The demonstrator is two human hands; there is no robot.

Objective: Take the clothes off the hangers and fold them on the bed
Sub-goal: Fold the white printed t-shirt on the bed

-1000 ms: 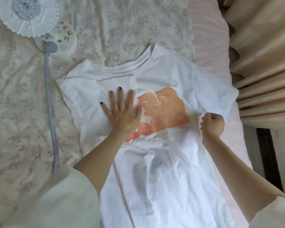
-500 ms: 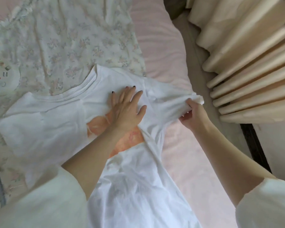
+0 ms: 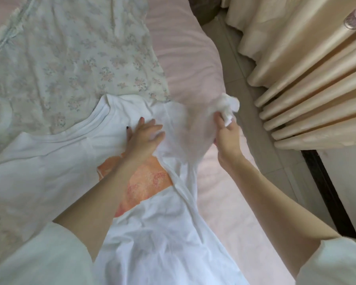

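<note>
The white t-shirt [image 3: 49,171] lies across the middle of the frame on the bed [image 3: 183,58], looking thin and floppy, so it'll likely sag wherever it's unsupported. The left hand [image 3: 141,138] presses flat on the chest, fingers straight. Further right, the right hand [image 3: 226,136] pinches the bunched sleeve, probably the best spot to hold for folding.

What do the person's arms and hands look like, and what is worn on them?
Both forearms are bare. Each upper arm is covered by a loose, pale whitish short sleeve, the left sleeve and the right sleeve. The left hand has dark polish on at least one fingernail. The right hand shows no visible nails. No rings, watch or bracelets can be seen.
</note>
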